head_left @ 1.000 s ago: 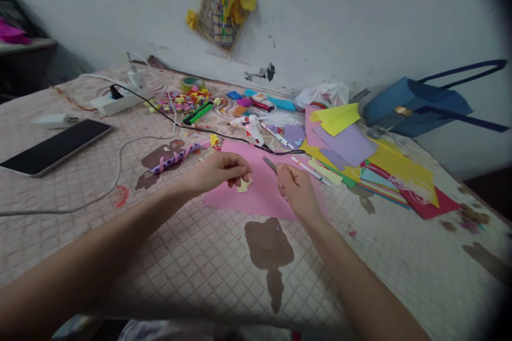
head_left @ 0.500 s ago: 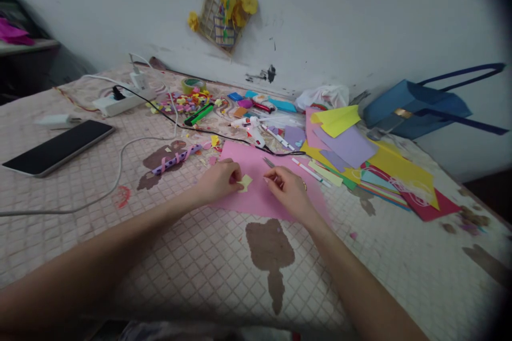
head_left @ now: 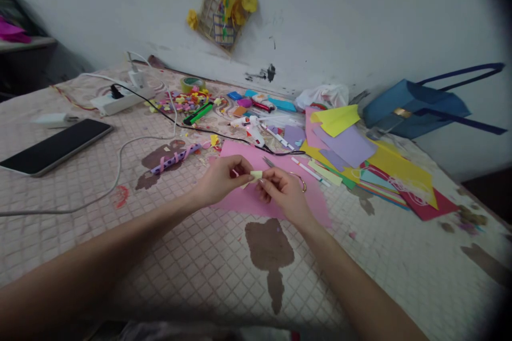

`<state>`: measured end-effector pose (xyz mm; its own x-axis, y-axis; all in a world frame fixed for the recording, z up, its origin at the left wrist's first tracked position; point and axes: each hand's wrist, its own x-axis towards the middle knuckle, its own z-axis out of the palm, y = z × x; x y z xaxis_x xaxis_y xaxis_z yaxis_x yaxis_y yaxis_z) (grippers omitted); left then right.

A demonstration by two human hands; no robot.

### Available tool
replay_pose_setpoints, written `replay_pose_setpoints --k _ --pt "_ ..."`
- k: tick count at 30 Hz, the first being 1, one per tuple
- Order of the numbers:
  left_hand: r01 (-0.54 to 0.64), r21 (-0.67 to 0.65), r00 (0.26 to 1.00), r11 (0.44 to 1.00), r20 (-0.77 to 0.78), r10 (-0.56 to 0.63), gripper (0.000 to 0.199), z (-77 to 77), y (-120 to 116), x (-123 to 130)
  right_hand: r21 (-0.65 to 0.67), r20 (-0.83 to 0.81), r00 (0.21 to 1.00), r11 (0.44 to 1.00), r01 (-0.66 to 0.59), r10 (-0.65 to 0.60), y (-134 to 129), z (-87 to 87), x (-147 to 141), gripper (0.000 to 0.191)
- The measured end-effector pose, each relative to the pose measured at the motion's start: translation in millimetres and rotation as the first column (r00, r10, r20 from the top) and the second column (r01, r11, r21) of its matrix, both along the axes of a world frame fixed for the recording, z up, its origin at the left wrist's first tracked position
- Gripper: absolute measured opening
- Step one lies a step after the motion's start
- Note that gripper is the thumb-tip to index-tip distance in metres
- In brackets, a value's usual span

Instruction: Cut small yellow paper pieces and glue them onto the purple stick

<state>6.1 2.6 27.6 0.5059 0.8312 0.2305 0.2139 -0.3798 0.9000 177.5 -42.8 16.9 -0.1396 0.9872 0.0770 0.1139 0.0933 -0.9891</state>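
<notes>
Between my two hands is a small pale yellow paper piece [head_left: 256,175], held above a pink sheet [head_left: 236,201]. The fingers of my left hand [head_left: 222,180] pinch its left side. My right hand [head_left: 283,189] has its thumb and fingertips closed on the right side of the same piece. Scissors lie on the pink sheet beyond my right hand, with the blade tips [head_left: 268,161] and a handle loop [head_left: 304,185] showing; my right hand covers their middle.
A glue gun [head_left: 255,134] with a black cable, white markers [head_left: 310,170] and coloured sheets [head_left: 352,144] lie beyond and to the right. At left are a spotted purple roll [head_left: 176,159], a phone [head_left: 56,146] and a power strip [head_left: 120,100].
My right hand has closed on the yellow paper piece, which only my left hand held before. The piece has been raised and turned, and the scissors' handle loop has come into sight.
</notes>
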Motion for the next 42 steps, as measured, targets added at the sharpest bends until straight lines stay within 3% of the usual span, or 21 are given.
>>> replay_pose_setpoints --k 3,5,8,10,16,20,26,28,31,34,37,42 --pt "-0.009 0.159 1.0 0.987 0.029 0.005 0.006 1.8 -1 -2 -0.048 -0.163 0.986 0.999 0.012 -0.02 0 2.3 -1 0.021" --pt "-0.001 0.315 0.999 0.949 0.036 -0.011 0.008 1.1 -1 -3 -0.142 -0.27 0.962 0.99 -0.007 -0.032 0 3.3 -1 0.025" --pt "0.051 0.475 0.999 0.879 -0.018 -0.048 0.011 -2.0 -2 -3 -0.228 -0.305 0.95 0.974 -0.002 -0.07 1 3.4 1 0.027" --pt "0.076 0.498 0.997 0.864 -0.037 -0.067 0.01 -4.1 -3 -2 -0.193 -0.288 0.953 0.981 0.038 -0.093 1 2.8 2 0.03" --pt "0.064 0.315 0.997 0.947 0.03 -0.078 0.014 -4.3 -5 2 0.091 -0.106 0.985 0.986 0.143 -0.133 -1 3.2 2 0.021" --pt "0.101 0.244 0.993 0.965 0.029 -0.111 0.006 -3.3 -6 3 0.152 -0.02 0.986 0.974 0.167 -0.166 -4 3.0 0 0.016" --pt "0.117 0.165 0.988 0.979 0.084 -0.132 0.01 -3.6 -7 4 0.194 0.044 0.98 0.964 0.184 -0.196 -5 1.9 -2 0.015" --pt "0.125 0.116 0.984 0.985 0.114 -0.138 0.01 -4.5 -7 4 0.182 0.04 0.98 0.966 0.184 -0.194 -5 2.6 -2 0.014" --pt "0.14 -0.068 0.968 0.988 0.221 -0.122 0.014 -7.5 -5 5 0.089 -0.061 0.984 0.981 0.172 -0.167 -4 3.4 -2 0.013" --pt "0.185 -0.253 0.95 0.95 0.294 -0.107 0.017 -11.0 -3 6 -0.063 -0.174 0.978 0.992 0.105 -0.114 -3 2.7 -1 0.017" --pt "0.207 -0.356 0.941 0.911 0.326 -0.086 0.018 -13.0 -2 6 -0.17 -0.209 0.975 0.985 0.036 -0.072 -2 1.5 -1 0.019" --pt "0.186 -0.436 0.943 0.881 0.332 -0.034 0.017 -13.4 -4 7 -0.13 -0.154 0.985 0.99 0.055 -0.075 -4 2.3 -2 0.02"
